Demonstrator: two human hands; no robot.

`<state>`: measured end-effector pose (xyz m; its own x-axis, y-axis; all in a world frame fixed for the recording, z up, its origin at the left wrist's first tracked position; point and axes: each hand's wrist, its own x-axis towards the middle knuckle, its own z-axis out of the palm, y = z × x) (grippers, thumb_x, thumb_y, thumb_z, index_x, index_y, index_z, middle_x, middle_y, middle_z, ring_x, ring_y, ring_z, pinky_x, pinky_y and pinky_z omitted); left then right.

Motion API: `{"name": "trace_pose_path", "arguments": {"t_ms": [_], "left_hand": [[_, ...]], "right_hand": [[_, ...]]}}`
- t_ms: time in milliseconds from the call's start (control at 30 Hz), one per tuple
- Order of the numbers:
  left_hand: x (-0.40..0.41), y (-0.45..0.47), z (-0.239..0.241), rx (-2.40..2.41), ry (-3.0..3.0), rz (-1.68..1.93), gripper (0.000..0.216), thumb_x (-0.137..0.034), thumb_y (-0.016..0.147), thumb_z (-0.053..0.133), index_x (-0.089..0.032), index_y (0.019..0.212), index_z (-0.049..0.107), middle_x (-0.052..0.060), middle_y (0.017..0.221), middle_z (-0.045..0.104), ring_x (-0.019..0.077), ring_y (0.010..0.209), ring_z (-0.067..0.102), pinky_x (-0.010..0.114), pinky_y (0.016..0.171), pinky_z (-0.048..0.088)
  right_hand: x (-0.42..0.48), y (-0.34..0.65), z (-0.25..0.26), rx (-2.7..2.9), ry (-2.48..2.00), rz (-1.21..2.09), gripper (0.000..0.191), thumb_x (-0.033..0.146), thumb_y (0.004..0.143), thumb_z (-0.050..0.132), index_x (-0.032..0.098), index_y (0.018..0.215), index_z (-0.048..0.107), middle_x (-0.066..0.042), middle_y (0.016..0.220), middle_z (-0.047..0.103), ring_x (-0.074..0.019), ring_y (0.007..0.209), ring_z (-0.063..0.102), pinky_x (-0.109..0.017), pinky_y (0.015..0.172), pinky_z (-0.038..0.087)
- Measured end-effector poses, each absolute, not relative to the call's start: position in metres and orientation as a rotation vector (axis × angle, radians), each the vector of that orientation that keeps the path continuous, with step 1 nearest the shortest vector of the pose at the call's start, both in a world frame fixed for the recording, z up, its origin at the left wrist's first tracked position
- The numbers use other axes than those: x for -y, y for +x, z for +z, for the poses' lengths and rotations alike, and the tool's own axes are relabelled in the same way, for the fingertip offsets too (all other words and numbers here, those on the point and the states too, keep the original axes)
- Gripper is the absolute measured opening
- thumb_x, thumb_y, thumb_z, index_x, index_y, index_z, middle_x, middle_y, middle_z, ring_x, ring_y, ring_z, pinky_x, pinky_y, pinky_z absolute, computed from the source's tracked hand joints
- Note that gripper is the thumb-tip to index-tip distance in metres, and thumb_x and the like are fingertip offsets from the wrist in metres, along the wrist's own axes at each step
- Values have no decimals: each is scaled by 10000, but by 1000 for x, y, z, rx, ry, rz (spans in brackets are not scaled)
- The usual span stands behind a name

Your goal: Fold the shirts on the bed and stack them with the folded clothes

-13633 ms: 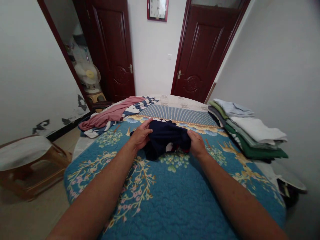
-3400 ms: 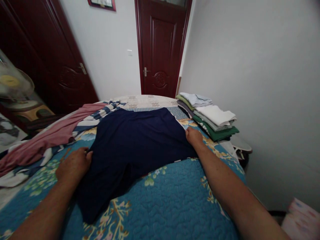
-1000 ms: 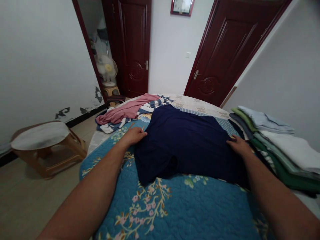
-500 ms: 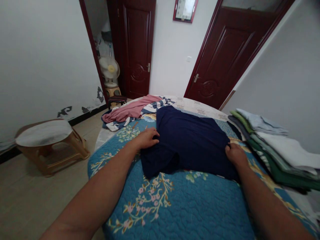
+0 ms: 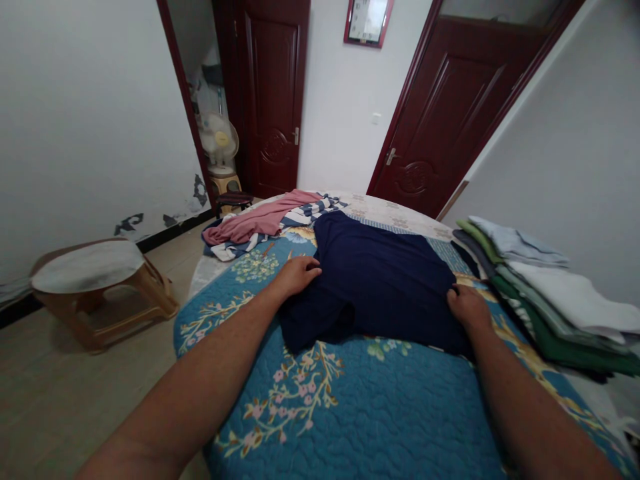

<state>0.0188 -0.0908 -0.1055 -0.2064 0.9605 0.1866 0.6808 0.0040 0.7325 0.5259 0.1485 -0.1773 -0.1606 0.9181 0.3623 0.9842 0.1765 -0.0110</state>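
A navy blue garment (image 5: pixel 380 280) lies spread flat on the blue floral quilt (image 5: pixel 350 407) of the bed. My left hand (image 5: pixel 297 275) rests on the garment's left edge, fingers curled onto the cloth near a sleeve. At the garment's right edge my right hand (image 5: pixel 467 310) is closed, gripping the fabric. Both forearms reach in from the bottom of the view.
A stack of folded clothes (image 5: pixel 545 287) sits at the bed's right side by the wall. A pink garment (image 5: pixel 260 223) and a striped one (image 5: pixel 305 212) lie heaped at the far left. A wooden stool (image 5: pixel 93 290) stands on the floor to the left; a fan (image 5: pixel 220 143) stands by the doors.
The navy garment went from a bundle in both hands to spread flat. In the last second both hands drew inward along its side edges, bunching the left sleeve.
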Motion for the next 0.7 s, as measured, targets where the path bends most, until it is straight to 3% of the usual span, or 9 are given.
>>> {"name": "trace_pose_path", "arguments": {"t_ms": [100,233,467,700], "left_hand": [[87,3,-107,-1929,1343,1274,226,-379,872,739,-205,956,855,78,1037,848,286,1026,763,382,971,565],[86,-12,-112,-1897,1007,1395,284,-382,751,836,-173,944,830,74,899,827,234,807,739,323,747,549],[91,-20,-109,-2016,1333,1105,283,-478,785,785,-198,821,801,34,775,766,224,775,682,289,669,477],[105,-23,-95,-2000,1305,804,470,-662,767,769,-207,684,681,25,600,609,189,553,559,288,510,395]], "right_hand": [[-147,525,-176,2161,-1809,-303,544,337,1014,421,50,1350,740,-244,1323,746,-333,1284,689,-436,1160,485],[-144,524,-174,2148,-1813,-277,523,330,1001,448,69,1335,754,-235,1308,756,-332,1274,695,-429,1155,485],[-142,522,-172,2142,-1815,-256,537,326,1002,428,52,1327,758,-247,1296,758,-347,1264,699,-432,1138,499],[-142,522,-171,2143,-1794,-271,543,328,1001,421,45,1317,762,-253,1288,759,-354,1254,698,-443,1130,504]]}}
